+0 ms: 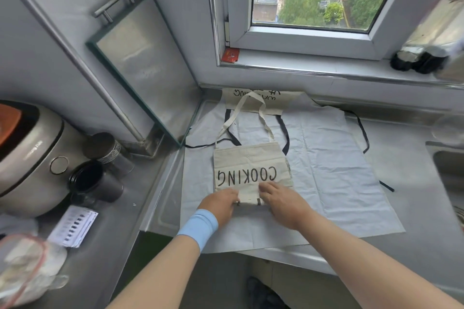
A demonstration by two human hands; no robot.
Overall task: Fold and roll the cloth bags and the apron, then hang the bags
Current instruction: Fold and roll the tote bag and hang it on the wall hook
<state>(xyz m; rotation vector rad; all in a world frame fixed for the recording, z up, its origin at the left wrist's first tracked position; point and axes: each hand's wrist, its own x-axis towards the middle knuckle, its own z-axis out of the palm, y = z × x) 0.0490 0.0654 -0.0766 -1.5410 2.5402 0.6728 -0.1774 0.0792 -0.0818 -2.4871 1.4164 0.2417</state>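
A cream cloth bag (247, 158) printed COOKING lies on a pale apron (326, 158) spread over the steel counter. The bag's near edge is turned up into a low roll. My left hand (222, 202), with a blue wristband, grips the roll's left end. My right hand (278, 197) holds its right part, fingers curled over the fold. The bag's handles stretch away toward the window. A second cream bag (283, 104) with dark lettering lies at the back under those handles. The apron's dark straps trail off both sides.
A rice cooker (27, 153), a dark jar (88, 180) and a lidded glass jar (105, 145) stand at the left. A framed panel (145, 65) leans on the wall. A sink (449, 168) is at the right. Dark jars (416, 59) sit on the window sill.
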